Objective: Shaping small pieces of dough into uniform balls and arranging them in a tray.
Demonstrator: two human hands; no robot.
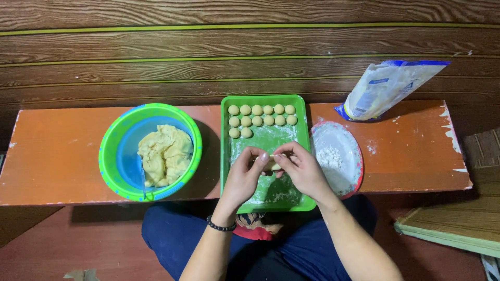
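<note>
My left hand (244, 177) and my right hand (302, 169) meet over the green tray (225, 156), and together their fingertips pinch a small piece of pale dough (273, 164). At the far end of the floured tray lie several round dough balls (262, 115) in rows. A green and blue bowl (112, 156) holding a big lump of yellow dough (165, 154) stands to the left of the tray. A beaded bracelet is on my left wrist.
A red-rimmed plate of flour (338, 156) sits right of the tray. A white and blue flour bag (385, 87) leans against the wooden wall at the back right. All rest on a low orange bench (57, 151). My legs are under its near edge.
</note>
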